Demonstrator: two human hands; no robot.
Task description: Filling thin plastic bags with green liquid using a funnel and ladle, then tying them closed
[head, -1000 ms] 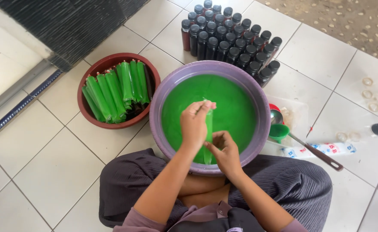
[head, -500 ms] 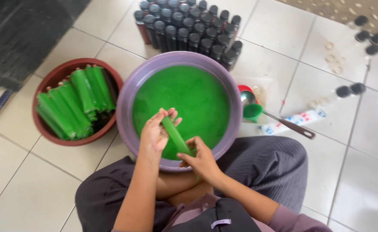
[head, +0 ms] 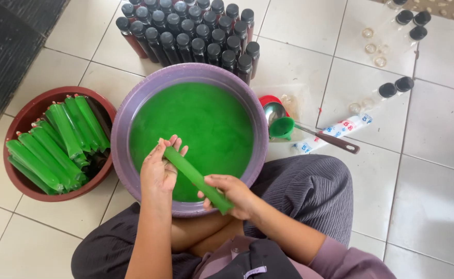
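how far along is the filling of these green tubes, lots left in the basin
Done: a brown bowl on the floor already holds a heap of filled green tubes. In hand: the left hand and right hand hold one more filled green tube over the purple basin. Left: the basin looks nearly full of green liquid, so much probably remains.

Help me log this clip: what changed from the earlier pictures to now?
The green filled tube, upright over the purple basin a second ago, now lies slanted across its near rim. The left hand holds its upper end and the right hand its lower end. The red bowl of tubes, the dark bottles and the ladle stayed put.
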